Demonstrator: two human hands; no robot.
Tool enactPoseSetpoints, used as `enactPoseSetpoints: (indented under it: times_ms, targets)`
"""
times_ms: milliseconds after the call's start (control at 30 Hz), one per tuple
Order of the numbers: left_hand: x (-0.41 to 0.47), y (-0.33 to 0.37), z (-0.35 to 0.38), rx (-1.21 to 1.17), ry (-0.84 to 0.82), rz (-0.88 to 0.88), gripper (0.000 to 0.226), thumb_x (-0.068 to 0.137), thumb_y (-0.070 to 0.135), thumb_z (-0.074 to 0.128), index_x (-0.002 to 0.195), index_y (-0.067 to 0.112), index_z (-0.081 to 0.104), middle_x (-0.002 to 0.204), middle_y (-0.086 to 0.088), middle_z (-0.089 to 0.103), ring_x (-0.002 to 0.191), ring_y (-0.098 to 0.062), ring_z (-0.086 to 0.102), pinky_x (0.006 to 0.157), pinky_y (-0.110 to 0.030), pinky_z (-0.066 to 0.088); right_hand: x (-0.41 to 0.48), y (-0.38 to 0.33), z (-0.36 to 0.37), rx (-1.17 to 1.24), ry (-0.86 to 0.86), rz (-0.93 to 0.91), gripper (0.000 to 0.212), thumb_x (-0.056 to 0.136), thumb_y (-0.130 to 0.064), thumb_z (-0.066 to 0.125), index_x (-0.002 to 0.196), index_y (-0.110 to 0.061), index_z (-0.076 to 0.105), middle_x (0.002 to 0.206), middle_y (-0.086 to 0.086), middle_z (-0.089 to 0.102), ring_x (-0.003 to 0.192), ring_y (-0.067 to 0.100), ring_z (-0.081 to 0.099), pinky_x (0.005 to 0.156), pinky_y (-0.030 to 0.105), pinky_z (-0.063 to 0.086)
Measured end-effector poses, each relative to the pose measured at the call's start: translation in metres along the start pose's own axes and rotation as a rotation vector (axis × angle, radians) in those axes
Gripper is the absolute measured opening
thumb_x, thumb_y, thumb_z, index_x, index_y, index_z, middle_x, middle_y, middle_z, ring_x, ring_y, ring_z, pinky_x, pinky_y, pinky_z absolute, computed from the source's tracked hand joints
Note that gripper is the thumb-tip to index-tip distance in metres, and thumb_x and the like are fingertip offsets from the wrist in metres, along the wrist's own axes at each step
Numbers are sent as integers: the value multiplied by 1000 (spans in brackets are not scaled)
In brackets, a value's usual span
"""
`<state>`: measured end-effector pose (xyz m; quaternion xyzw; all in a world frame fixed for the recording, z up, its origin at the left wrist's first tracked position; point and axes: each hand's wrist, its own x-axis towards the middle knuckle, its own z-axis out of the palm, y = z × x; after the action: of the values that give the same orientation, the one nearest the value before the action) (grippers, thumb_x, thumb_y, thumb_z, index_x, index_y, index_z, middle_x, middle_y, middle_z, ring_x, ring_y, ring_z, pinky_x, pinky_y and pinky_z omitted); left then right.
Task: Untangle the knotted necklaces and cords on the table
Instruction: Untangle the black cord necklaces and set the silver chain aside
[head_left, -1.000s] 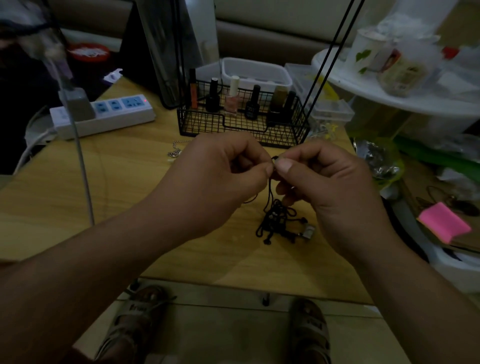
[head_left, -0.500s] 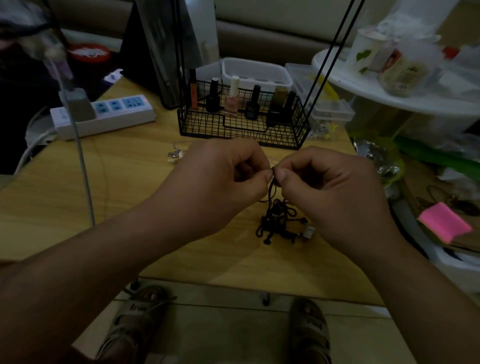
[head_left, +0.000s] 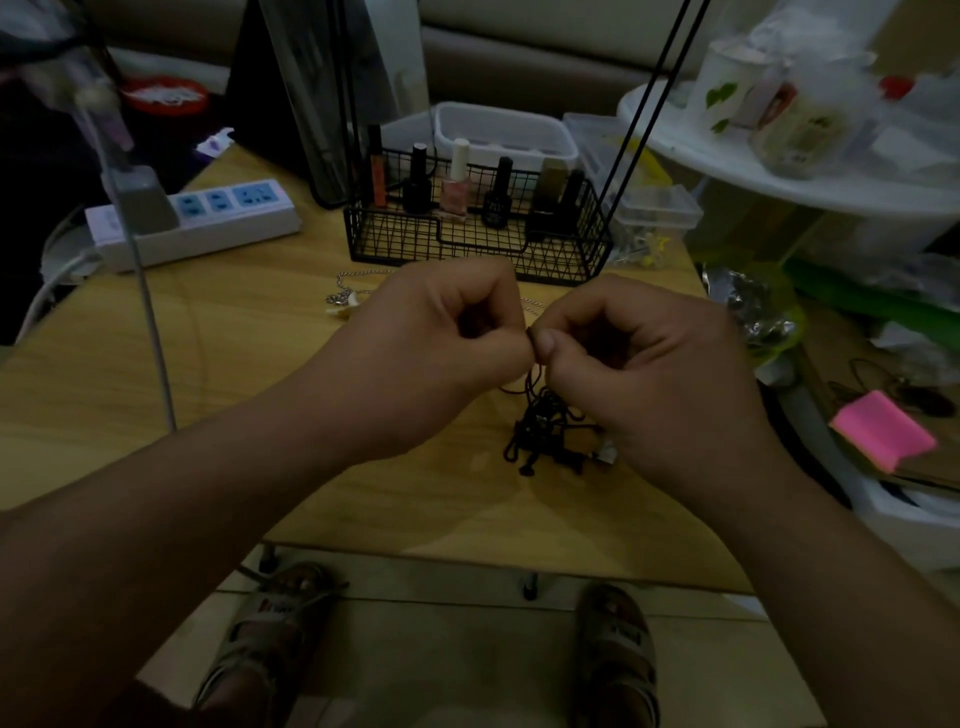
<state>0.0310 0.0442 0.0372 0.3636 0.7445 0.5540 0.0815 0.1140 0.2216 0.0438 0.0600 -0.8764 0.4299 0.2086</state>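
Black cord (head_left: 540, 434): thin, limp, light; tangled heap on the wooden table (head_left: 208, 374), one strand raised. I'd take it beside a knot, not mid-loop. Left hand (head_left: 431, 353) and right hand (head_left: 649, 374): fingers curled, thumb tips meeting, apparently both pinching that strand; the light is dim.

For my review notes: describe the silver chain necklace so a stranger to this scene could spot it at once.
Find the black wire basket at the back of the wooden table. Just in front of its left corner, behind the left hand, lies the silver chain necklace. Unlike the black cord tangle beside the right hand, it is pale metal with a small light pendant.
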Motion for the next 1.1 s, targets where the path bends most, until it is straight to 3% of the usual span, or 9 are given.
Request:
enactPoseSetpoints:
  times_ms: [200, 267, 367, 467, 600, 700, 833, 1000, 1100]
  targets:
    - [2, -3, -3, -252, -20, -130, 8, 90, 2, 64, 84, -3, 59, 63, -5, 56, 59, -16, 53, 54, -25, 47, 2, -1, 4, 312, 23, 199, 7, 96, -6, 69, 92, -7, 75, 80, 11, 74, 67, 16, 72, 61, 31, 61]
    - [2, -4, -5, -199, -43, -110, 10, 86, 9, 66, 84, 0, 62, 63, -8, 56, 59, -18, 52, 54, -28, 47, 3, 1, -2, 173, -42, 131, 6, 95, -10, 71, 93, -13, 76, 79, 3, 74, 70, 15, 72, 62, 30, 60]
    - [1, -4, -6, -39, -75, -80, 15, 86, 14, 72, 81, 3, 63, 65, -15, 57, 56, -16, 49, 52, -31, 43, 8, 1, -10, -261, -153, -151, 6, 95, -18, 71, 96, -21, 77, 79, -13, 70, 74, 7, 66, 61, 22, 52]
    - [1, -5, -7, 64, -92, -66, 11, 82, 14, 70, 78, 6, 64, 67, -14, 59, 56, -15, 49, 51, -29, 41, 16, 0, -8, -541, -233, -305, 12, 96, -25, 63, 98, -22, 74, 83, -11, 68, 73, 7, 62, 63, 37, 54]
    - [0, -5, -7, 114, -47, -64, 10, 80, 23, 69, 79, 14, 67, 65, -3, 63, 54, -7, 52, 49, -22, 41, 16, 1, -2, -535, -156, -312, 7, 92, -23, 64, 90, -20, 71, 77, -10, 63, 68, 8, 57, 59, 34, 50]
    - [-2, -3, -4, 184, 24, -15, 6, 84, 26, 71, 81, 22, 70, 69, 2, 67, 57, -9, 59, 50, -26, 47, 13, 2, -2, -427, -76, -235, 3, 91, -19, 71, 89, -19, 70, 74, -15, 60, 66, 6, 56, 56, 23, 45]
    - [-4, -2, -2, 270, 72, 24, 4, 82, 31, 70, 82, 27, 71, 71, 7, 67, 69, -12, 64, 57, -29, 51, 13, 1, -1, -429, -77, -225, 7, 89, -19, 72, 85, -19, 66, 71, -16, 54, 63, 5, 53, 54, 19, 39]
    - [-3, -2, -5, 305, 38, 1, 5, 82, 31, 69, 82, 28, 73, 71, 11, 70, 70, -6, 67, 56, -19, 51, 14, -1, 3, -498, -101, -264, 10, 86, -19, 72, 82, -18, 64, 71, -12, 56, 62, 7, 52, 52, 31, 44]
    - [-3, -3, -6, 308, 70, -5, 6, 85, 25, 73, 80, 28, 72, 69, 10, 69, 68, -7, 67, 53, -16, 48, 14, -1, 5, -506, -72, -272, 10, 87, -20, 71, 81, -18, 63, 70, -11, 56, 61, 7, 51, 53, 30, 43]
